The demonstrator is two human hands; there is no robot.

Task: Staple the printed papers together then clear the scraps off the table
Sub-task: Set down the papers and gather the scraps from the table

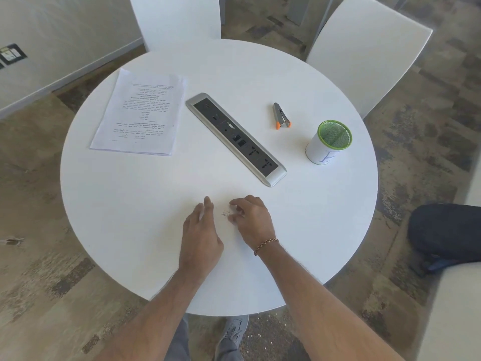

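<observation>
The printed papers [139, 113] lie as one stack at the far left of the round white table [130, 204]. A grey stapler with orange tips [280, 115] lies to the right of the centre. A small heap of tiny grey scraps [225, 213] sits near the front of the table. My left hand [201, 235] rests flat on edge just left of the scraps, fingers together. My right hand [252, 220] is just right of them, fingers curled down and touching the table beside the heap. Neither hand holds anything that I can see.
A silver and black socket strip [235, 138] runs diagonally across the table's middle. A white cup with a green mesh rim [329, 143] stands at the right. Two white chairs [364, 50] stand behind the table. A dark bag [445, 235] lies on the floor at right.
</observation>
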